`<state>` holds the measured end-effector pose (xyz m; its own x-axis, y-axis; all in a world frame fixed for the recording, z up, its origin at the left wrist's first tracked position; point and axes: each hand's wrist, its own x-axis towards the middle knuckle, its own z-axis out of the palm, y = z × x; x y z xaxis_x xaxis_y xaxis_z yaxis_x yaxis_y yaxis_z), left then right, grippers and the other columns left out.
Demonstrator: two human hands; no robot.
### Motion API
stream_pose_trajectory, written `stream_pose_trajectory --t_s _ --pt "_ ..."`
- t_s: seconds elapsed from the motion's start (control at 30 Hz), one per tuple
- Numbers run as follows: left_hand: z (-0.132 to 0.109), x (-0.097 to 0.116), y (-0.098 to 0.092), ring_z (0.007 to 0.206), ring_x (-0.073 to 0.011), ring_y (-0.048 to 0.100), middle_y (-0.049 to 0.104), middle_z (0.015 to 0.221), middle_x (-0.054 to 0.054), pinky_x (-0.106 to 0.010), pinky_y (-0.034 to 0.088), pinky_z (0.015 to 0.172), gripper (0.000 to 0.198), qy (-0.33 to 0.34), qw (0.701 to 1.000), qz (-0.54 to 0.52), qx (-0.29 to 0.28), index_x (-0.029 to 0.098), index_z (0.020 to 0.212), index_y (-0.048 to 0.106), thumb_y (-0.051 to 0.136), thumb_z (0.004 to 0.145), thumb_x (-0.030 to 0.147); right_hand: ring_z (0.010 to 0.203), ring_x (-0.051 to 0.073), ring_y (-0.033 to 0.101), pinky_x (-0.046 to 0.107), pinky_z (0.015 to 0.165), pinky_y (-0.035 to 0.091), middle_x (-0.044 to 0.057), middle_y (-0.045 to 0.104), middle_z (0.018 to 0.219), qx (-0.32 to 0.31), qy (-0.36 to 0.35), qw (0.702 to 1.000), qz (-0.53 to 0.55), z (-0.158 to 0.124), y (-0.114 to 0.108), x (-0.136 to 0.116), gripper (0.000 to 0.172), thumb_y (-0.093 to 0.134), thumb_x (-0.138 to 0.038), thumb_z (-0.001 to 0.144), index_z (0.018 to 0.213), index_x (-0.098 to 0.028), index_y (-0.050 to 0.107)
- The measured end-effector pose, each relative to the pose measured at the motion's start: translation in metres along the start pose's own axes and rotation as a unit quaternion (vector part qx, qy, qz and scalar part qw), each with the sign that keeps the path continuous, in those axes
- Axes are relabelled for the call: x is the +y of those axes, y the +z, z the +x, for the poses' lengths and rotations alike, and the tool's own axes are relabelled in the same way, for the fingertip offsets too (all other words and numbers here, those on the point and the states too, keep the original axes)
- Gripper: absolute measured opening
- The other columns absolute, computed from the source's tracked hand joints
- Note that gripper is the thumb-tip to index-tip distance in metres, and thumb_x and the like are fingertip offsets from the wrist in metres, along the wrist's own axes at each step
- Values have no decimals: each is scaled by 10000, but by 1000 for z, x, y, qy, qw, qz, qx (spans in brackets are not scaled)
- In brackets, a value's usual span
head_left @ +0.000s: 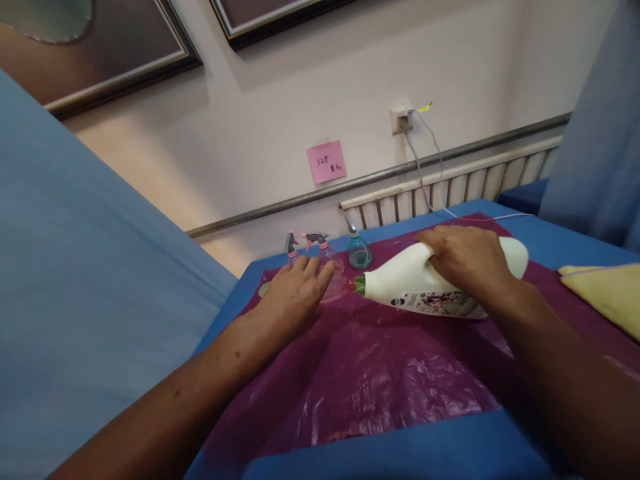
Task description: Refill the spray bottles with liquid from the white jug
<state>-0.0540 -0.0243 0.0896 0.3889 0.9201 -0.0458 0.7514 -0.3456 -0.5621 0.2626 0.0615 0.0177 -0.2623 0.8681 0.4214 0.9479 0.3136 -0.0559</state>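
Head view: the right hand's (467, 260) grip is closed round the handle of the jug (400, 273), whose spout (359, 285) points to nine o'clock, at the pink bottle's (337, 287) neck. The left hand (297, 290) covers the bottle; its grip I cannot tell. Best to tip slowly, spout and neck aligned.
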Motion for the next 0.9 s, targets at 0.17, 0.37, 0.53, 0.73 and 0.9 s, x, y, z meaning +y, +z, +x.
stream_pose_trajectory --t_s 0.17,0.37,0.53,0.73,0.9 --pt "0 2 -6 1298 -395 612 655 1436 -220 -491 564 980 714 0 1000 -1 -13 130 1597 498 687 909 135 819 230 649 388 637 212 75 804 1066 -2 -3 1000 -2 0 -1 0 270 564 -224 1002 1121 -272 802" --pt "1 3 -12 1299 -398 612 659 1424 -214 -493 568 987 680 2 1000 -4 -22 131 1559 539 686 896 119 836 233 651 390 656 225 81 802 1087 -9 -1 1000 9 0 -3 -1 297 564 -224 1009 1168 -275 810" --pt "3 3 -16 1306 -400 614 664 1428 -212 -508 572 999 672 7 1000 12 -19 130 1546 548 672 886 101 869 244 666 394 663 224 96 806 1124 -18 0 1000 12 0 -5 -1 276 564 -223 1026 1170 -259 797" --pt "4 3 -18 1314 -388 611 660 1446 -211 -500 555 1037 679 16 999 34 -6 134 1569 539 679 905 106 913 273 692 384 671 294 84 811 1175 -22 6 1000 2 1 -1 1 337 562 -257 1028 1265 -298 798" --pt "7 0 -17 1268 -381 625 676 1395 -209 -507 537 1058 662 29 999 36 10 128 1542 565 690 892 105 932 276 701 377 683 336 90 811 1202 -15 8 1000 5 2 1 2 381 554 -260 1033 1322 -305 797"
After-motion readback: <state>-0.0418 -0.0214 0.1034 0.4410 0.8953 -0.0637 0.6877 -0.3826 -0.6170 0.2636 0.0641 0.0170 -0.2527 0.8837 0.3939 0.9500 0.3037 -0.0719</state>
